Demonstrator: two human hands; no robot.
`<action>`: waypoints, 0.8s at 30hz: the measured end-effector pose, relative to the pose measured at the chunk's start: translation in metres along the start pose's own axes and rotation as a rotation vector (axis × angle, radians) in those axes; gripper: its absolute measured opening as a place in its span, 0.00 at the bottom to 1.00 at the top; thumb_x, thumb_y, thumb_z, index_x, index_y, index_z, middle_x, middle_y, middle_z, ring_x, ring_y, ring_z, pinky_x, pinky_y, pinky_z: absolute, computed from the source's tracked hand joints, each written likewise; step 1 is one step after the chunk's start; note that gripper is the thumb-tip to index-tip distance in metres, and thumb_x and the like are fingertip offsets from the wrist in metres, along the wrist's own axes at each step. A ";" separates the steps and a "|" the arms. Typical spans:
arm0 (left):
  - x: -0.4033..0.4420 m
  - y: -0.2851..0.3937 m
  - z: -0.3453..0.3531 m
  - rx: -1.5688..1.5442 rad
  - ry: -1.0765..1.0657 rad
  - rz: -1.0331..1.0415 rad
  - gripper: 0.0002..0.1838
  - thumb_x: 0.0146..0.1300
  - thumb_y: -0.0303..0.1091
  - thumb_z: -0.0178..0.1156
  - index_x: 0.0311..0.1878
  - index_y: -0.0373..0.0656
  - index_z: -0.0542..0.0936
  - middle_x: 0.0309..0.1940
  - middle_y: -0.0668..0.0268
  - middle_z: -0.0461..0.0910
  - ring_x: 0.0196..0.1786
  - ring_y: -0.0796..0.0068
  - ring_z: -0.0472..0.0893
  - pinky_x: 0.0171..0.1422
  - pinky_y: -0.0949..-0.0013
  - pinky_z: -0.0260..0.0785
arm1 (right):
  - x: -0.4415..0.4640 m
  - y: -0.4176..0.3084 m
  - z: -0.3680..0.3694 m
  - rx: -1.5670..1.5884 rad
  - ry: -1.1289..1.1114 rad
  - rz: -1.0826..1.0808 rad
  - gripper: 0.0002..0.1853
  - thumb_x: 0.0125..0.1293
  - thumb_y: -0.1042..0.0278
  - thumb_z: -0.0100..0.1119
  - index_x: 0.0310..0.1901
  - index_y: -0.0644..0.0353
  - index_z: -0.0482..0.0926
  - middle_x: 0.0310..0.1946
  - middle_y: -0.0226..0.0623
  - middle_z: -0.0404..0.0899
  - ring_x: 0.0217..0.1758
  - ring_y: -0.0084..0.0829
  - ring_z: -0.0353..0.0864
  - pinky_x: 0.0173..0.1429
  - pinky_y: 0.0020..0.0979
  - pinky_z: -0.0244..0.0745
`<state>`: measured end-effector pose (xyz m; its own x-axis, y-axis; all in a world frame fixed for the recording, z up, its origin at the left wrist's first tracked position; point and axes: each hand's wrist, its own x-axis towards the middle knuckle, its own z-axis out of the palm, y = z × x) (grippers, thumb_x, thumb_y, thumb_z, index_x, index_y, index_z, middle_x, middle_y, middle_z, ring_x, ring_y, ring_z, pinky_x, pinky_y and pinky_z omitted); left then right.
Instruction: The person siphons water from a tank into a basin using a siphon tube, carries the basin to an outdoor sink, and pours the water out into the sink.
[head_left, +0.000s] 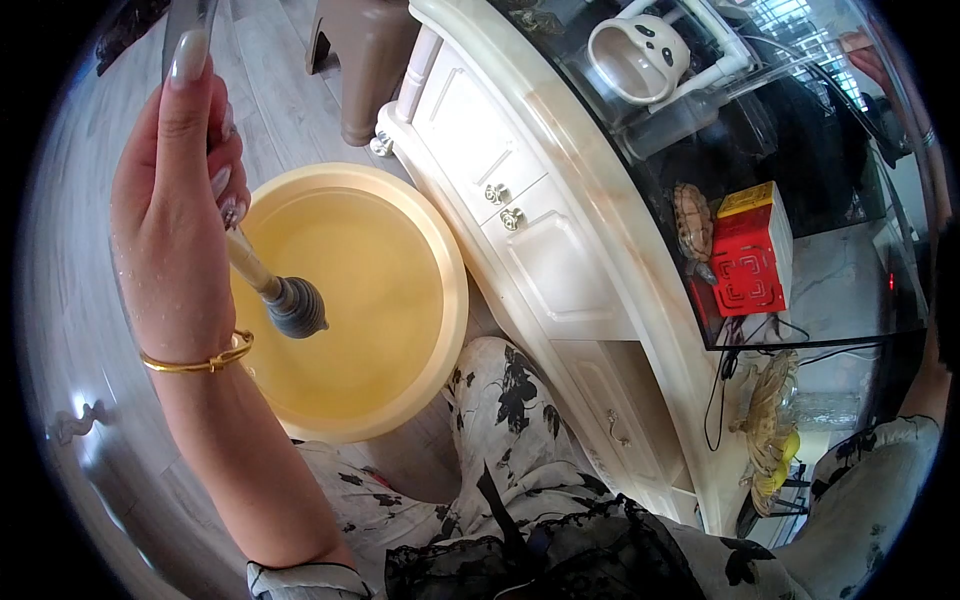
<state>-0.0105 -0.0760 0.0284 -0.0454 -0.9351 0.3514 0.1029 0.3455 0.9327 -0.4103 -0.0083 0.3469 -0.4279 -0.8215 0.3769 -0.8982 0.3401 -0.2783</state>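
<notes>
The person's left hand (190, 170), a gold bracelet (200, 363) at its wrist, is closed around a tube (252, 264) with a grey ribbed end (297, 307). That end is over a round, pale yellow basin (455, 290) of liquid on the floor; whether it touches the liquid is unclear. To the right, a cream cabinet (560, 260) with 2 flower-shaped knobs bears a glass tank (840, 270). There, 1 turtle (693, 222) sits beside a red box (748, 262). The right hand (868, 60) is at the far upper right, its grip impossible to tell.
</notes>
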 end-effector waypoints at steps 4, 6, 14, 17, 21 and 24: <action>0.000 0.000 0.000 -0.001 -0.001 -0.001 0.15 0.63 0.44 0.44 0.30 0.43 0.70 0.15 0.77 0.58 0.17 0.91 0.54 0.20 0.84 0.46 | 0.001 0.001 0.000 0.049 -0.018 -0.008 0.26 0.61 0.54 0.44 0.44 0.75 0.64 0.34 0.51 0.72 0.39 0.43 0.73 0.40 0.37 0.72; 0.000 0.000 0.000 -0.004 0.001 -0.002 0.15 0.63 0.44 0.44 0.30 0.43 0.70 0.15 0.77 0.58 0.17 0.91 0.54 0.20 0.84 0.46 | 0.001 0.001 -0.001 0.050 -0.023 -0.013 0.26 0.61 0.54 0.44 0.44 0.75 0.64 0.34 0.51 0.72 0.39 0.44 0.73 0.40 0.37 0.72; 0.000 0.000 0.000 -0.010 0.000 -0.008 0.14 0.63 0.44 0.44 0.30 0.43 0.70 0.15 0.77 0.57 0.17 0.91 0.54 0.20 0.84 0.45 | 0.004 0.005 -0.003 0.014 -0.030 -0.036 0.26 0.61 0.54 0.44 0.45 0.76 0.63 0.35 0.53 0.71 0.39 0.46 0.73 0.41 0.39 0.72; 0.000 0.000 0.001 -0.008 0.007 -0.003 0.14 0.63 0.43 0.44 0.30 0.43 0.70 0.15 0.77 0.57 0.17 0.91 0.54 0.20 0.84 0.45 | 0.009 0.007 -0.003 0.004 -0.034 -0.042 0.26 0.61 0.54 0.44 0.45 0.76 0.62 0.35 0.54 0.70 0.39 0.46 0.73 0.41 0.40 0.72; 0.000 0.000 0.001 -0.023 0.002 -0.008 0.14 0.63 0.43 0.44 0.30 0.43 0.70 0.15 0.77 0.58 0.17 0.91 0.54 0.20 0.84 0.45 | 0.008 0.008 -0.002 0.006 -0.040 -0.042 0.27 0.61 0.54 0.44 0.45 0.76 0.62 0.36 0.54 0.69 0.39 0.47 0.72 0.41 0.40 0.72; 0.000 0.000 0.000 -0.016 -0.006 -0.004 0.13 0.63 0.42 0.44 0.30 0.43 0.70 0.15 0.77 0.58 0.17 0.91 0.54 0.20 0.84 0.46 | 0.009 0.008 -0.002 0.025 -0.039 -0.036 0.27 0.61 0.54 0.44 0.46 0.77 0.61 0.37 0.55 0.69 0.39 0.48 0.72 0.41 0.41 0.73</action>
<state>-0.0105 -0.0763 0.0286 -0.0514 -0.9362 0.3478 0.1184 0.3401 0.9329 -0.4213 -0.0117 0.3496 -0.3911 -0.8501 0.3526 -0.9098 0.2994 -0.2874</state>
